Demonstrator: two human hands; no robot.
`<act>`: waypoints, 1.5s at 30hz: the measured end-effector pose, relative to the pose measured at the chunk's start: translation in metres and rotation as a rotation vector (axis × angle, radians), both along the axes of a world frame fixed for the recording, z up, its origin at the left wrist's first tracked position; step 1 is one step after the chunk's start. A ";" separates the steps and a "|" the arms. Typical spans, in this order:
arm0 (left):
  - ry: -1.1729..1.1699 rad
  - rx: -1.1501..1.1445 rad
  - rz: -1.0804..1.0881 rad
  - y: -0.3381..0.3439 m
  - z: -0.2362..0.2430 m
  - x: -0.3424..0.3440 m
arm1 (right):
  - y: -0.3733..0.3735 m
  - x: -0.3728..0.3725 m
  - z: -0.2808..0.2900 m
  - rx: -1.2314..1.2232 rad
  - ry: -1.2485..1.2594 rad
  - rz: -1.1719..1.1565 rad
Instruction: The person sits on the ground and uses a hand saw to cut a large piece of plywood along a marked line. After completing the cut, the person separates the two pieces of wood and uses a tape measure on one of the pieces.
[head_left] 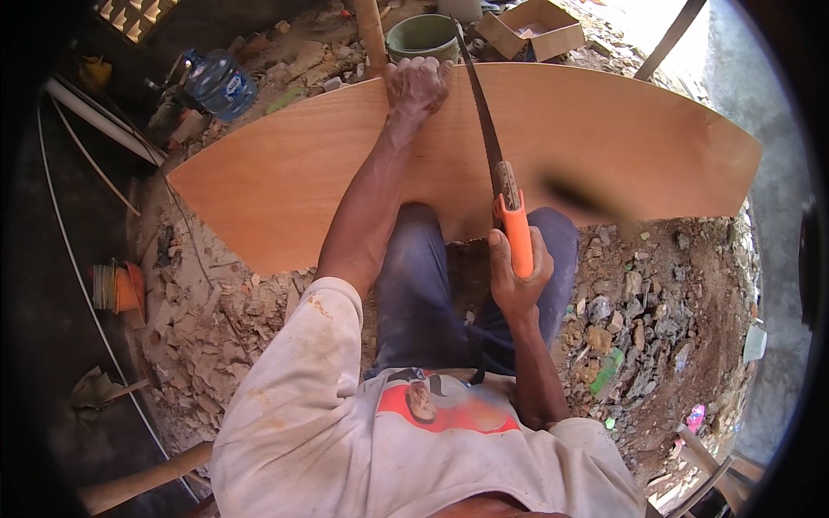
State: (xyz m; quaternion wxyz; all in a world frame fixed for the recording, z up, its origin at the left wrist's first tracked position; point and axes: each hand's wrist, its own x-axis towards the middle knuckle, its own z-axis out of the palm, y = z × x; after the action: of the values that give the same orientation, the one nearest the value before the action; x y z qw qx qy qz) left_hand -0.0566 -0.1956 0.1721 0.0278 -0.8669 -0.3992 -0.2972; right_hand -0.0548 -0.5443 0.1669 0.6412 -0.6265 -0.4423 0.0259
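Note:
A wide sheet of plywood [302, 164] lies across in front of me, its near edge over my knees. My left hand [419, 86] is closed at the board's far edge, fingers curled over it beside a wooden post. In my right hand [522, 281] is a hand saw [486, 116], gripped by its orange handle. The dark blade points away from me and lies over the board, its tip past the far edge, to the right of my left hand. Contact between teeth and wood is hard to make out.
Beyond the board stand a green bucket [423, 39], an open cardboard box [531, 30] and a wooden post [370, 34]. A blue water jug [222, 84] is at the far left. Broken rubble [630, 319] covers the ground. Poles [151, 475] lie near the lower left.

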 end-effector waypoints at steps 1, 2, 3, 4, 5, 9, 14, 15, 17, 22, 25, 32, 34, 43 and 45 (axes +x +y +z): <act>0.002 -0.001 -0.001 0.001 0.000 0.000 | 0.001 0.000 -0.001 0.007 0.005 0.001; 0.005 -0.021 -0.006 0.002 -0.002 0.000 | 0.002 0.000 -0.002 0.011 0.007 0.003; 0.010 -0.040 -0.012 0.006 -0.002 0.000 | 0.002 -0.001 -0.003 0.013 0.034 0.007; 0.015 -0.060 -0.019 0.008 -0.002 0.000 | 0.003 -0.003 -0.003 0.015 0.062 0.009; 0.013 -0.056 -0.015 0.010 -0.002 0.000 | 0.004 -0.003 -0.004 0.019 0.087 0.011; 0.037 -0.086 -0.005 0.013 -0.001 0.004 | 0.005 -0.003 -0.018 -0.003 0.042 0.008; 0.059 -0.120 0.023 0.015 0.000 0.008 | 0.004 -0.008 -0.022 -0.029 0.012 0.012; 0.069 -0.118 0.032 0.014 0.000 0.009 | 0.004 -0.009 -0.022 -0.025 0.007 0.010; 0.073 -0.108 0.038 0.013 0.000 0.010 | 0.004 -0.010 -0.022 -0.017 -0.002 0.005; 0.041 -0.088 0.021 0.014 0.001 0.007 | 0.000 -0.014 -0.023 -0.045 -0.059 -0.002; 0.040 -0.093 0.023 0.010 0.006 0.004 | 0.021 -0.007 -0.015 -0.007 -0.086 0.006; 0.037 -0.107 -0.005 0.006 0.004 0.006 | 0.089 0.022 -0.005 -0.038 0.009 -0.005; 0.008 -0.087 0.008 0.009 0.001 0.004 | 0.051 0.005 -0.005 -0.014 -0.023 -0.002; 0.061 -0.168 0.050 0.025 -0.003 0.013 | 0.005 -0.007 0.018 -0.178 0.148 0.013; 0.032 -0.154 0.018 0.031 -0.007 0.011 | 0.003 -0.003 0.013 -0.182 0.210 0.016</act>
State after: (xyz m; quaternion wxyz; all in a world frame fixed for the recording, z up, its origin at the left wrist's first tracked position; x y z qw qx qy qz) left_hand -0.0459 -0.1650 0.1650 -0.0298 -0.8674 -0.4283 -0.2514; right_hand -0.0576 -0.5413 0.1801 0.6242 -0.6726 -0.3733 0.1365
